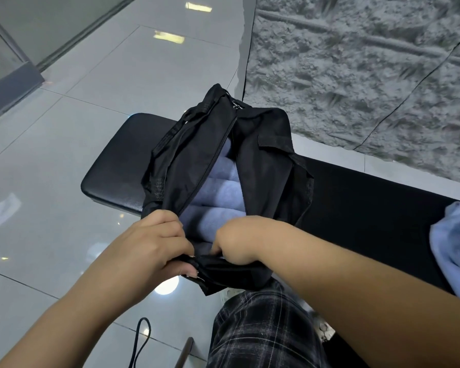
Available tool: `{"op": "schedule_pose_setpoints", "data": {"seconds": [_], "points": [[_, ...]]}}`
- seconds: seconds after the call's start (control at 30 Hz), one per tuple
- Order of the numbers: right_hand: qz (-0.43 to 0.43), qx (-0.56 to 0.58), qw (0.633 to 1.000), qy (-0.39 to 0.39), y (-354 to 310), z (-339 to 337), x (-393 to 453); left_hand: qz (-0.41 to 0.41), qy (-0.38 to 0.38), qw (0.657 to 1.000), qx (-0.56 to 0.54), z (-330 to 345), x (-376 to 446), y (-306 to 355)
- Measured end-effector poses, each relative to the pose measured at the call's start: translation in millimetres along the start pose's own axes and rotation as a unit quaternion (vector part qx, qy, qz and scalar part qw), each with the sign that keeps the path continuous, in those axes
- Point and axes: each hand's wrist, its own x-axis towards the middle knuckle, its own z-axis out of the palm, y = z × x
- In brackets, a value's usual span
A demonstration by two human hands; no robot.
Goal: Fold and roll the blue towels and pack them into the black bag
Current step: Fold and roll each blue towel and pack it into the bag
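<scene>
Left hand [154, 243] and right hand [237, 243] pinch the near end of the black fabric zip bag [266, 155], spreading its mouth over the rolled blue terry towels [221, 192], likely to zip.

View: single head-worn wide-angle camera
Facing: forward and steeply down
Nearness: close above both hands at the black bag [223, 160]
Frame edges: bench [369, 203], tiled floor [64, 155]
Shared views: none

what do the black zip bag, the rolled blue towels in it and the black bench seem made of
Black zip bag: thin woven synthetic, probably nylon; matte and crumpling. Rolled blue towels: soft terry-like cloth with fuzzy nap. Black bench: padded leather-look cover, perhaps vinyl; smooth, slightly glossy.
</scene>
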Motion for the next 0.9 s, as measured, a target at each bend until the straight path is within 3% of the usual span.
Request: {"op": "schedule_pose_setpoints", "data": {"seconds": [0.1,0.27,0.57,0.67,0.73,0.9], "points": [[0.007,0.013,1.000,-0.010,-1.3,1.8,3.3,0.001,-0.004,1.000,0.004,2.2,-2.5,0.4],[0.026,0.030,0.998,0.038,8.0,-4.3,-11.6,-0.002,0.003,1.000,0.008,0.9,-0.2,0.7],[0.026,0.040,0.998,0.029,17.9,17.5,-17.1,0.004,-0.032,0.999,0.024,10.4,5.8,13.6],[0.003,0.082,0.993,0.080,19.6,23.7,-29.7,-0.008,-0.027,0.999,0.028,8.9,3.7,16.1],[-0.008,0.097,0.983,0.157,23.2,34.9,-39.9,-0.023,-0.025,0.999,0.030,9.5,3.8,18.6],[0.012,0.013,0.961,0.276,34.7,69.3,-50.6,-0.094,-0.060,0.990,0.081,21.7,8.4,27.9]]}}
